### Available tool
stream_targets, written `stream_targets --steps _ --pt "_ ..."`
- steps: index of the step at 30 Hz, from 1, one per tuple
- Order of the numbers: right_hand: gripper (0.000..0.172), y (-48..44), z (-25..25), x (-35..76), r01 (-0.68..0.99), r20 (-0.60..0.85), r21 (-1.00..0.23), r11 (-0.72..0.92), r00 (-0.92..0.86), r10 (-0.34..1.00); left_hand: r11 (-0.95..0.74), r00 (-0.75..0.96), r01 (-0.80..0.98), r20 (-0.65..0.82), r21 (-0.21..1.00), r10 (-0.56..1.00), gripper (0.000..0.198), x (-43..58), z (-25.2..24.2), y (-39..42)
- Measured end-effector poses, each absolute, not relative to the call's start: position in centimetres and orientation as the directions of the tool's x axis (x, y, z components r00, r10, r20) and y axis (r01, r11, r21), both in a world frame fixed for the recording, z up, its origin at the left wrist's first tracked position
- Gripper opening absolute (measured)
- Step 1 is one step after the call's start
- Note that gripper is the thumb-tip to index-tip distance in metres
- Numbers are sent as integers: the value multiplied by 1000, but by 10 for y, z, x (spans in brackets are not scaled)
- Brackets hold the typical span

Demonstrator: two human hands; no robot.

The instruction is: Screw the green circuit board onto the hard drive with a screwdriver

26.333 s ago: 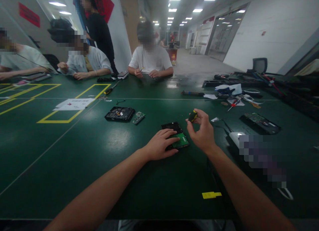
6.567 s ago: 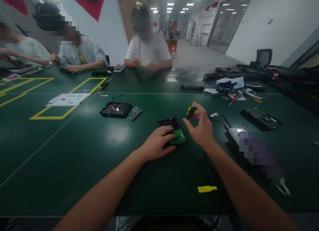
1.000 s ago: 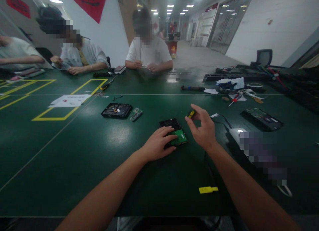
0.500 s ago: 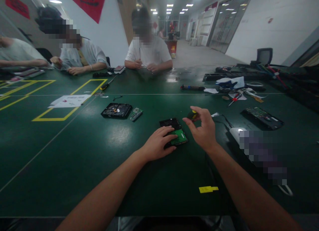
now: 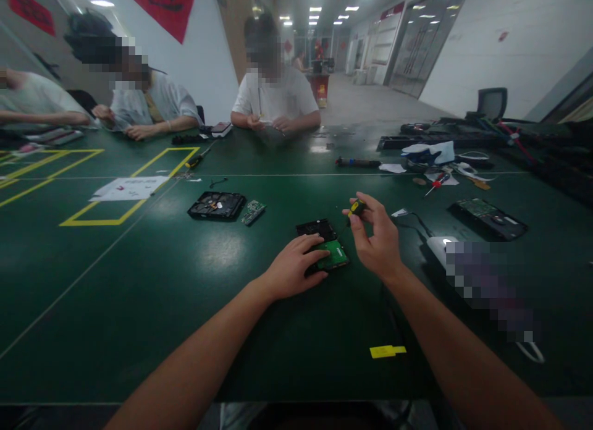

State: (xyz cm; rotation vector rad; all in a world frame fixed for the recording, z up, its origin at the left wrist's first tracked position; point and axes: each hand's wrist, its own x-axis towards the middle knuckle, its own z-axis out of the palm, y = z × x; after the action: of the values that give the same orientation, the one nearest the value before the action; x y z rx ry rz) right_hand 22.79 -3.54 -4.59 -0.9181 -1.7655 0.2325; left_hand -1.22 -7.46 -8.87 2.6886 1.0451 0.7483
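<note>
A hard drive (image 5: 336,251) lies on the green table in front of me, its green circuit board facing up beside a black section. My left hand (image 5: 296,263) grips it from the left, fingers across its top and thumb by the near edge; the palm hides part of the drive. Just right of the drive, my right hand (image 5: 377,235) is closed around the yellow-and-black handle of a screwdriver (image 5: 356,207). Its thin shaft slants down toward the drive; I cannot tell whether the tip touches it.
An opened black drive case (image 5: 217,206) and a loose circuit board (image 5: 254,212) lie left. Another hard drive (image 5: 488,219), a partly blurred pale object (image 5: 438,251) and a red screwdriver (image 5: 438,183) are right. A yellow tag (image 5: 387,352) lies near me. Several people sit across the table.
My right hand has tilted and its fingers have shifted on the screwdriver, so more of the yellow-and-black handle shows. The left hand and hard drive have stayed in place.
</note>
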Motion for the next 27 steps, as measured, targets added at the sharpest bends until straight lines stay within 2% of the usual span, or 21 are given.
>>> stream_targets --steps 6,14,17,23,27 --pt "49 -35 -45 228 519 719 -549 655 -106 687 -739 633 590 382 324 673 47 -11 -84 -76" --pt "43 -34 -40 232 604 805 -428 672 -82 587 -745 633 586 393 319 666 48 -13 -89 -75" --pt "41 -35 -37 231 585 803 -445 678 -75 592 -745 634 582 392 327 667 47 -13 -88 -75" --pt "51 -35 -39 229 498 739 -532 685 -122 662 -743 633 581 390 332 669 47 -12 -85 -76" --pt "44 -35 -40 230 558 766 -491 669 -88 636 -746 631 576 400 333 665 46 -12 -86 -75"
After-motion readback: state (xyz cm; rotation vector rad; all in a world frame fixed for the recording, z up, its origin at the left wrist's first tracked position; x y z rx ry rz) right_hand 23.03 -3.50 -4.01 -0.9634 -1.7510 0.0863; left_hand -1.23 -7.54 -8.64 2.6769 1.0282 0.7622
